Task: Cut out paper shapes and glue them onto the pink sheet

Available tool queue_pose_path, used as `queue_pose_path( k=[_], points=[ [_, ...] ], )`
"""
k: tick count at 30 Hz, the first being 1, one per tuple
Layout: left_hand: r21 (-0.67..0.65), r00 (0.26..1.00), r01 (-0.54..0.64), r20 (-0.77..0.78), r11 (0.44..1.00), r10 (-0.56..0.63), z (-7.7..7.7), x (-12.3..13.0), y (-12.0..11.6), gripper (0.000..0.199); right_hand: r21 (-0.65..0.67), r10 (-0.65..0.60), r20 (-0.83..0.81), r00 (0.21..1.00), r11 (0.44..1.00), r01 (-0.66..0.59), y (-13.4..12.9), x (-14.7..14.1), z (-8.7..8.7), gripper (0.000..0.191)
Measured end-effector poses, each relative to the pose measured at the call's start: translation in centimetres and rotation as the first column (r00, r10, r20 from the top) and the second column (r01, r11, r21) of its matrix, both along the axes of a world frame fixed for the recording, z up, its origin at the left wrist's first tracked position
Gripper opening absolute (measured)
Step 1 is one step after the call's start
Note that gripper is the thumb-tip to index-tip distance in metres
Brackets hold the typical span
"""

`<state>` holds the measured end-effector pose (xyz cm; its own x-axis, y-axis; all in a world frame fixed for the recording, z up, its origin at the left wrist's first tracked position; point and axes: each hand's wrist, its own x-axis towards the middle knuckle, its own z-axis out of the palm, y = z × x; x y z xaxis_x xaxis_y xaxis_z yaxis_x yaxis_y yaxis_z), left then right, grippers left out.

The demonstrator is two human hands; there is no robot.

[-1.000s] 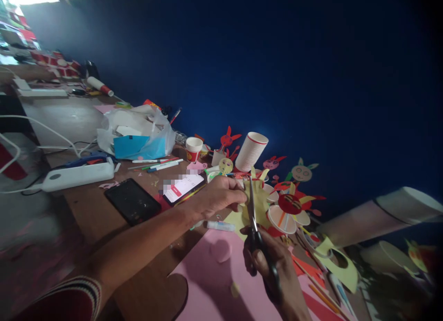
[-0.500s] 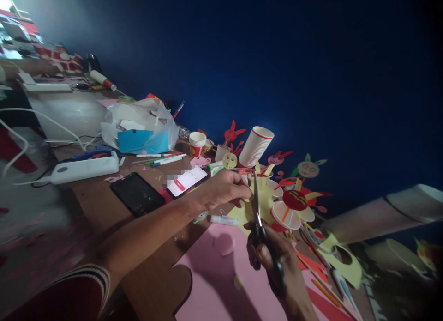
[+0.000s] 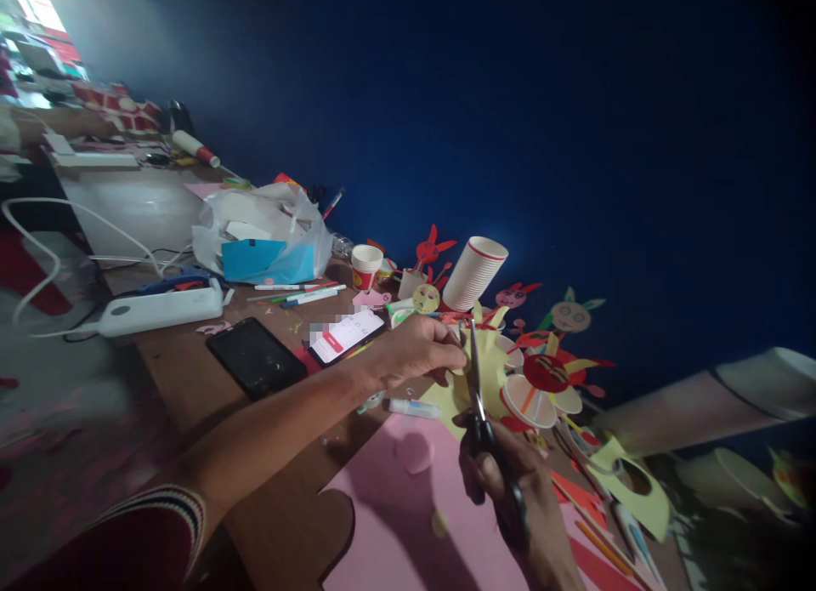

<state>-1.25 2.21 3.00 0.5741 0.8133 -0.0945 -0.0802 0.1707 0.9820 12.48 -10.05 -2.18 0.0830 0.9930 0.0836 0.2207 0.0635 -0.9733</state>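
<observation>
My right hand is wrapped round the black handles of a pair of scissors, blades pointing up and away. Their tips are close to the fingers of my left hand, which pinches a piece of yellow paper between thumb and fingers. Exactly how far the blades are apart is hard to see. Behind the blades is more yellow paper, cut with pointed tips on top. Below both hands lies a large pink paper sheet with a pink paper circle on it.
A glue stick lies left of the scissors. Beyond are a lit phone, a dark phone, pens, a stack of paper cups and several paper animal faces. A white power strip and a plastic bag stand left.
Both hands stay nearly in place. The scissor blades have shifted slightly against the left fingers, and the whole view has moved a little.
</observation>
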Motion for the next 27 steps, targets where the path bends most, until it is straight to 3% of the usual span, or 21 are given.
queue_pose_path(
  k=[6,11,15,21,27],
  points=[
    [0.001,1.0,-0.001,0.005,1.0,0.001,-0.1,0.0,0.0,0.006,-0.052,0.015,-0.079,0.997,0.998,-0.019,-0.1,0.3,-0.2,0.045],
    [0.014,1.0,0.024,0.018,1.0,-0.024,-0.4,0.0,0.0,0.004,-0.023,0.013,-0.033,0.999,1.0,-0.013,0.1,0.4,-0.2,0.044],
    [-0.003,0.995,0.063,0.08,0.998,-0.063,-0.4,-0.1,0.0,0.016,0.006,0.004,-0.067,0.998,1.0,-0.003,0.4,0.3,-0.5,0.045],
    [0.02,0.994,-0.001,0.105,1.0,-0.001,-0.3,0.2,-0.7,0.025,0.05,-0.076,-0.162,0.984,0.995,0.085,0.6,-0.2,-0.7,0.048],
    [0.076,0.99,-0.054,0.137,0.996,0.043,-0.8,0.7,-1.3,0.021,0.029,-0.083,-0.238,0.968,0.995,0.093,0.7,-1.1,-0.5,0.054]
  ],
)
